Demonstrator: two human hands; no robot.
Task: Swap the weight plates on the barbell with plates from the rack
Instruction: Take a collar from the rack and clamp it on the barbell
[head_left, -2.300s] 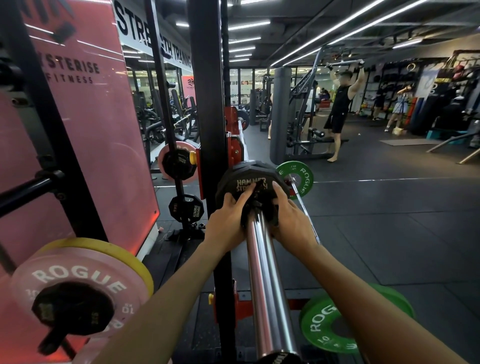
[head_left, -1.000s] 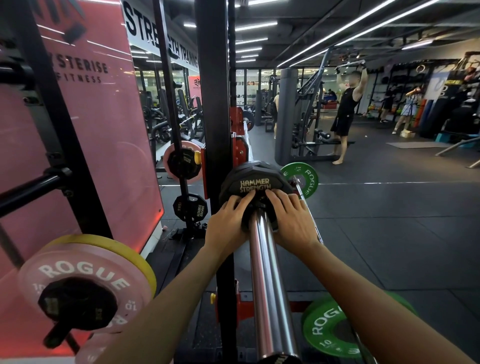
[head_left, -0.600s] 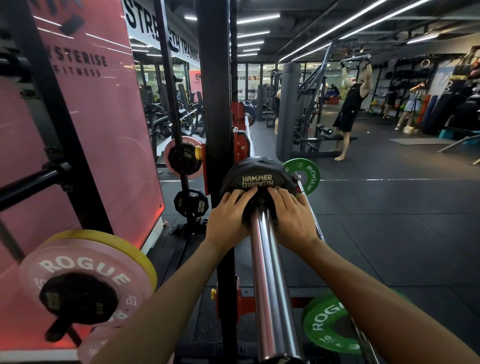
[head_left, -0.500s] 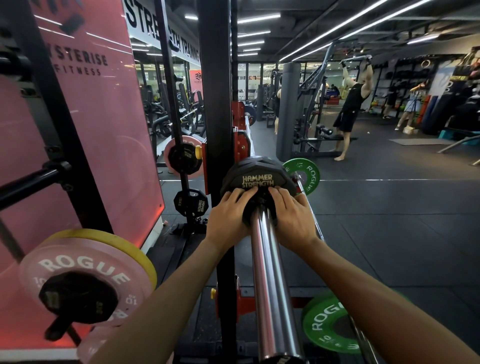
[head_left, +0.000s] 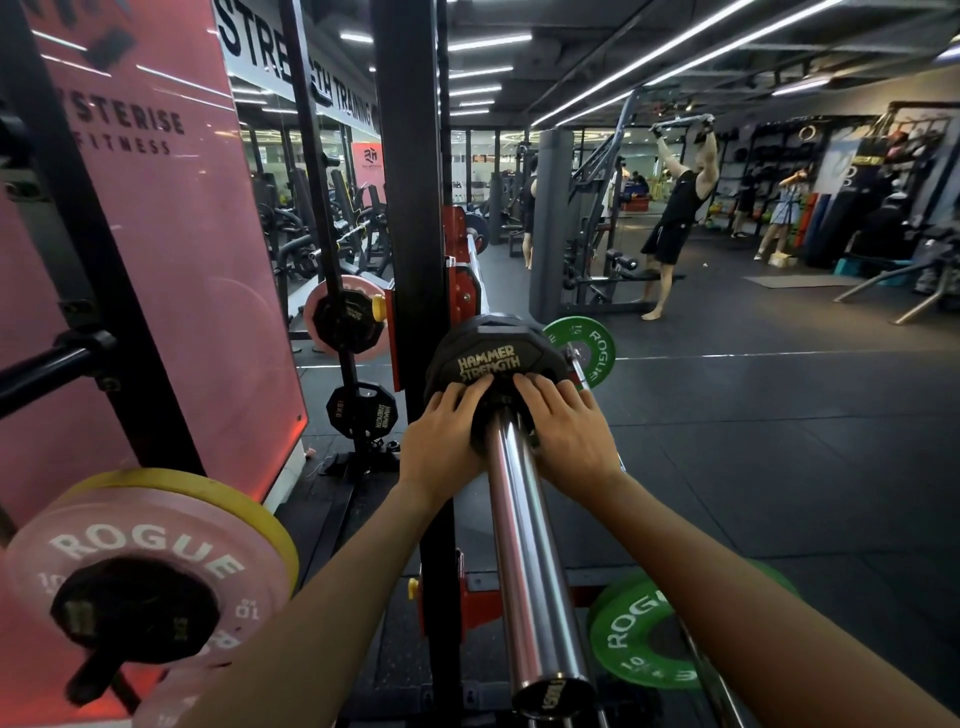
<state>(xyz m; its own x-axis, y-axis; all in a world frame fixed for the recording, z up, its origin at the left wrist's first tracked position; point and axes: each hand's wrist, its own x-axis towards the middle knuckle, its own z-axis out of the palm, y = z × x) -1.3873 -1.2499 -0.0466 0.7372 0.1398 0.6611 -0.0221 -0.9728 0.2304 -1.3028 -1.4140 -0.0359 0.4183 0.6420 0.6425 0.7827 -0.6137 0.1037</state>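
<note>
black hammer strength plate (head_left: 491, 358) on chrome barbell sleeve (head_left: 524, 551), pushed far up toward the rack upright (head_left: 413, 260). left hand (head_left: 447, 434) flat against plate face left of the sleeve, fingers spread and fairly straight, pressing. right hand (head_left: 569, 431) mirrored on the right side, fingers likewise extended on the plate near the hub. neither hand curled round anything. sleeve end cap (head_left: 553, 696) nearest camera, bare chrome between cap and hands.

pink rogue plate (head_left: 150, 566) with yellow plate (head_left: 208, 493) behind it on a storage peg, lower left, small black plate (head_left: 132, 616) stacked in front. farther pink plate (head_left: 353, 325) with black plate on another peg beyond the upright; smaller black plate (head_left: 363, 413) on a peg below it. green rogue plate (head_left: 641, 639) low right, near floor level, on a second bar. another green rogue plate (head_left: 584, 351) just behind the hammer strength plate.

floor (head_left: 753, 441): dark rubber matting, a pale line running across mid-distance. pink wall panel (head_left: 171, 249) at left, lettering partly cut off. ceiling dark, long strip lights. gym person (head_left: 675, 218) in black, arms raised at a cable machine, mid-right. another figure farther right, small and blurred
</note>
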